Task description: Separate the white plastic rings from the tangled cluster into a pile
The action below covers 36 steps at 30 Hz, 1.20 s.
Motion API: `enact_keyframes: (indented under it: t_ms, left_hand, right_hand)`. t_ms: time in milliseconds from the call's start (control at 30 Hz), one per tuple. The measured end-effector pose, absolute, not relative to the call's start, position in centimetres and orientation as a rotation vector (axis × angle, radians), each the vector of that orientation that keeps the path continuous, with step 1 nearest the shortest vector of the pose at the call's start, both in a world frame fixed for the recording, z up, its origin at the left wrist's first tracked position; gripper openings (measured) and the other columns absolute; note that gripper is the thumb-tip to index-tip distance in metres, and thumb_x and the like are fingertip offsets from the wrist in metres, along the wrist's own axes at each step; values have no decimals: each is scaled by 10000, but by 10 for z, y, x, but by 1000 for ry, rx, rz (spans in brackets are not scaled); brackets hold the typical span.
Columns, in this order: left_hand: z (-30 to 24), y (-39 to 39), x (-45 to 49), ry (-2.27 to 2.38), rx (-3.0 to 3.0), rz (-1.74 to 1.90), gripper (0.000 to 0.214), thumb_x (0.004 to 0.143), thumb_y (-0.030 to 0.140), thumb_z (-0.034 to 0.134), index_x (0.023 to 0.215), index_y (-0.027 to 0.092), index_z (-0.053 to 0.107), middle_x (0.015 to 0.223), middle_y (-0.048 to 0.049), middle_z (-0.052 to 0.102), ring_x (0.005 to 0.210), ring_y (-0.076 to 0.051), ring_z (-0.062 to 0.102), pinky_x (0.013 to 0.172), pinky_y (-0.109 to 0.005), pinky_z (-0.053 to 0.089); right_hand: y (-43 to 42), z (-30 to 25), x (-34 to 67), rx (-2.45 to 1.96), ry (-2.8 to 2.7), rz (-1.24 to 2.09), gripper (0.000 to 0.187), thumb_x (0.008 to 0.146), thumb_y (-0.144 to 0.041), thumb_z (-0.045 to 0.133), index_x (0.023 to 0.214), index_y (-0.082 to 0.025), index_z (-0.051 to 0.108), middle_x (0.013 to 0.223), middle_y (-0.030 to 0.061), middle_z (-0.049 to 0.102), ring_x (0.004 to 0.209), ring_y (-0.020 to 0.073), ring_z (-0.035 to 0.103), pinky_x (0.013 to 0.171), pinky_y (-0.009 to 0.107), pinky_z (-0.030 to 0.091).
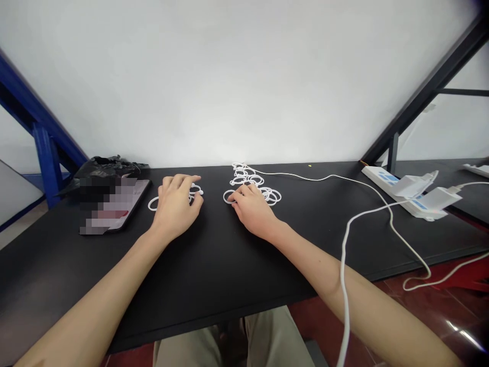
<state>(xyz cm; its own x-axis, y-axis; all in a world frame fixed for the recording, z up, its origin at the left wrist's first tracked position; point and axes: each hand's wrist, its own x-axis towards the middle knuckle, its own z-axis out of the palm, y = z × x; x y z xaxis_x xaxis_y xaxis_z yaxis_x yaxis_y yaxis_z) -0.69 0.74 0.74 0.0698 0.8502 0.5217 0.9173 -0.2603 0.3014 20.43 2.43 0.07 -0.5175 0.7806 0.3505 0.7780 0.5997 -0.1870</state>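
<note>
left hand (175,203): loosely spread, unclenched, over white rings (200,192), perhaps steadying them
right hand (253,208): fingertips at another ring (224,197); we cannot tell if pinched

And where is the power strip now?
In the head view, the power strip lies at right on the table, by the black post, right of the rings.

No legible text. Flat device (118,206), left: screen pixelated, marks unreadable. Power strip (387,186), right: blue labels (388,177), lettering too small.
</note>
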Motion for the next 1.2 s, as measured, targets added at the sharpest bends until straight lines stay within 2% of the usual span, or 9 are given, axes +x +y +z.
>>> enact_keyframes:
  t_ms: [167,333,467,567,700,900,1067,1200]
  left_hand:
    - [9,3,0,-1627,-2487,-974,346,914,332,477,1213,203,593,1143,-84,643,1100,-283,482,988,-453,419]
    - [2,3,1,-1537,-2626,-898,571,887,478,575,1356,158,508,1242,-108,620,1151,-288,471,1033,-472,387]
    - [-1,7,-1,-1532,-2669,-853,537,895,501,564,1319,171,546,1108,-103,671,1076,-290,509,963,-463,427]
    - [2,6,0,-1553,-2683,-840,467,897,479,566,1256,181,585,1028,-97,676,1038,-289,526,914,-439,451]
    - [8,1,3,-1663,-2686,-874,431,872,421,596,1245,208,565,1065,-86,650,1048,-279,543,896,-421,476]
    - [11,-5,6,-1652,-2796,-941,391,840,340,586,1206,226,510,1203,-88,605,1135,-275,559,969,-450,472]
    - [12,-8,7,-1627,-2826,-1001,536,854,340,578,1346,213,408,1346,-96,560,1230,-260,522,1037,-433,436]
    - [15,-8,9,-1592,-2859,-914,375,864,325,556,1227,237,528,1226,-65,628,1126,-275,526,949,-441,469]
  right_hand:
    - [24,2,204,-1167,-2431,35,211,939,-117,496,997,-155,695,1035,114,644,983,249,462,921,424,446]
    - [18,9,200,-1010,-2393,32,200,950,-129,488,1005,-154,678,1084,109,614,1008,230,459,937,385,450]
    - [14,12,198,-908,-2413,44,189,953,-149,490,971,-188,674,1095,100,584,994,217,474,894,371,473]
    - [12,14,197,-892,-2372,103,180,948,-164,509,1067,-188,642,1109,99,569,1024,213,505,912,372,478]
    - [12,15,196,-983,-2231,205,300,956,-233,524,1249,-170,540,1137,111,570,1090,221,531,973,401,459]
    - [12,15,196,-987,-2160,487,151,966,-260,501,1066,-206,599,1025,51,624,932,163,594,824,314,484]
    - [11,16,196,-989,-2152,603,133,960,-294,511,983,-215,615,936,10,669,789,135,586,751,287,451]
    - [11,17,194,-940,-2146,617,122,950,-287,531,928,-226,635,855,-16,672,709,119,571,714,262,431]
